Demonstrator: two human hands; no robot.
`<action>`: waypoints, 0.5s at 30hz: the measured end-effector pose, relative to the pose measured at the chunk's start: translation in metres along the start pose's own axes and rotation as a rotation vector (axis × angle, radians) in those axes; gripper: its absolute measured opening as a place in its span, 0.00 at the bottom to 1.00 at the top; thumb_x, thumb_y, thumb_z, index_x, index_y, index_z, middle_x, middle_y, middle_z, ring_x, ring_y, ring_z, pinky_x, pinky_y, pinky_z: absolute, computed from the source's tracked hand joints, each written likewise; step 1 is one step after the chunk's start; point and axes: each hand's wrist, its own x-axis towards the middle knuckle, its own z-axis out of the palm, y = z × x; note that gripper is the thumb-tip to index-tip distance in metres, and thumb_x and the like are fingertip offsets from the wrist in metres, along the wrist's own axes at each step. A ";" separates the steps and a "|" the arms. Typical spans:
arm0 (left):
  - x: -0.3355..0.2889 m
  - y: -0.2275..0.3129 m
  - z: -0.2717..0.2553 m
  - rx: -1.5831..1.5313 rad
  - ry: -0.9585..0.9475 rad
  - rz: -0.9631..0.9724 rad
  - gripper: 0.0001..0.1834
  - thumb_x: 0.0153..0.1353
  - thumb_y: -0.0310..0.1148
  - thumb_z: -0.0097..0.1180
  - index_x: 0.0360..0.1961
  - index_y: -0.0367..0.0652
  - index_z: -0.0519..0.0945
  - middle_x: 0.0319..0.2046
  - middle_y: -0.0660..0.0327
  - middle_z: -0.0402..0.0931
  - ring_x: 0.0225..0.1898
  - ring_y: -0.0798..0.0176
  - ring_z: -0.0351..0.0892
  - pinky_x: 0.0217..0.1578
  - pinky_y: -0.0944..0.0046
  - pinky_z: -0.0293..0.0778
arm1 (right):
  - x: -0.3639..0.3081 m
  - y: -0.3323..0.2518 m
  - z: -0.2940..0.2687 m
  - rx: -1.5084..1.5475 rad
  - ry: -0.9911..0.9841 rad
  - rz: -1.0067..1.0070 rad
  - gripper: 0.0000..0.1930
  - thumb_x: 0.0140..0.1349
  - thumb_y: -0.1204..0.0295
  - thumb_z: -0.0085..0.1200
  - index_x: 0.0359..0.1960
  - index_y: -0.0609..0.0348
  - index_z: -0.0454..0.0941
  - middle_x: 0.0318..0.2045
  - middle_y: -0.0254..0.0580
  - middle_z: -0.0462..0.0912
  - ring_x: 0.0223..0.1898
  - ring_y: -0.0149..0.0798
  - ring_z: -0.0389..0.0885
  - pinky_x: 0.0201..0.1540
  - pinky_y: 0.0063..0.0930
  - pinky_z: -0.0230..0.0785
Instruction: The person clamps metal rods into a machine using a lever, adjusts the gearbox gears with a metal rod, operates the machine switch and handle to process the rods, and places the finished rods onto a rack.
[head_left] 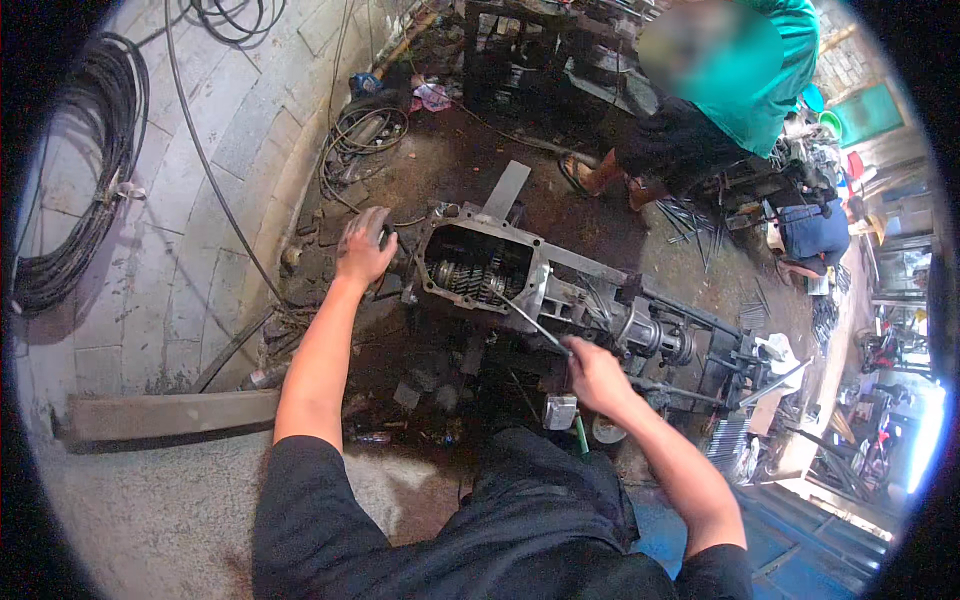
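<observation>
An open metal gearbox housing [540,285] lies in front of me, with toothed gears [470,282] on a shaft inside it. My right hand [597,378] is closed round the near end of a long thin metal rod [538,330]. The rod slants up and left over the housing's edge, and its far end reaches the gears; its grip is hidden in my fist. Beyond the housing's left end, my left hand [366,246] curls its fingers and thumb about a dark, rounded part that is mostly hidden.
A long frame with a shaft assembly [655,335] extends right from the housing. A grey beam [170,415] lies at left, below coiled black hose [95,170]. A person in a green top [790,75] works at far right; another in blue [815,235] bends beyond. Thin rods [695,222] litter the floor.
</observation>
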 end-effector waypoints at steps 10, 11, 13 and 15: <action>0.010 0.031 -0.013 0.097 -0.201 -0.145 0.32 0.54 0.46 0.57 0.59 0.44 0.69 0.58 0.53 0.68 0.60 0.48 0.66 0.58 0.53 0.65 | 0.065 -0.058 -0.065 -0.704 -0.009 -0.254 0.06 0.52 0.73 0.52 0.27 0.56 0.81 0.30 0.48 0.81 0.30 0.48 0.83 0.30 0.40 0.76; 0.012 0.033 -0.014 0.100 -0.221 -0.149 0.32 0.54 0.47 0.57 0.59 0.45 0.69 0.59 0.54 0.67 0.60 0.49 0.66 0.58 0.53 0.65 | 0.076 -0.063 -0.069 -0.781 -0.001 -0.334 0.06 0.52 0.72 0.53 0.23 0.55 0.81 0.29 0.46 0.82 0.29 0.45 0.84 0.28 0.38 0.75; 0.012 0.031 -0.010 0.111 -0.252 -0.147 0.33 0.54 0.47 0.57 0.60 0.46 0.68 0.61 0.54 0.66 0.61 0.49 0.65 0.59 0.53 0.65 | 0.099 -0.100 -0.073 -0.885 -0.044 -0.362 0.06 0.52 0.69 0.55 0.22 0.49 0.83 0.25 0.38 0.82 0.32 0.40 0.83 0.38 0.35 0.72; 0.007 0.022 -0.008 0.104 -0.247 -0.207 0.34 0.53 0.50 0.56 0.60 0.48 0.68 0.62 0.54 0.64 0.62 0.50 0.64 0.60 0.52 0.63 | 0.118 -0.138 -0.070 -1.066 -0.008 -0.489 0.06 0.53 0.66 0.55 0.21 0.46 0.83 0.23 0.35 0.82 0.34 0.36 0.81 0.51 0.34 0.62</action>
